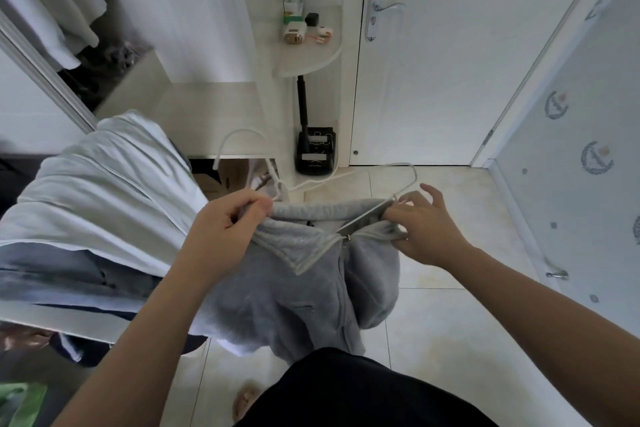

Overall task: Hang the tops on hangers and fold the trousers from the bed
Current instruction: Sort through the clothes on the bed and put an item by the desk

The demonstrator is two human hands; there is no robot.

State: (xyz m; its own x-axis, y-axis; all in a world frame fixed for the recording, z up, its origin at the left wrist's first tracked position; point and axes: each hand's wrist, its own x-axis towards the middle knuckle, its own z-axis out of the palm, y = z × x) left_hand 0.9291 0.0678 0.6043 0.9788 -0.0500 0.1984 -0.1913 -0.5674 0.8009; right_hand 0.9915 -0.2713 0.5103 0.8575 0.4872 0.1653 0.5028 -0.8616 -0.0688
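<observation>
Tiled floor (pixel 433 305) underfoot, white door (pixel 433 80) beyond the grey zip top (pixel 294 288); left hand (pixel 225 222) clenched on the top's collar at its left side, thumb and fingers pinching fabric beside the hanger neck; right hand (pixel 426 229) pinching the collar's right side against the hanger arm, outer fingers spread; top held mid-air, zip partly open, body hanging down; white hanger (pixel 346 177) partly inside the top's neck opening, hook pointing away; pale blue garments (pixel 97 191) heaped left of the top; corner shelf (pixel 311 55) with small items beyond the top.
</observation>
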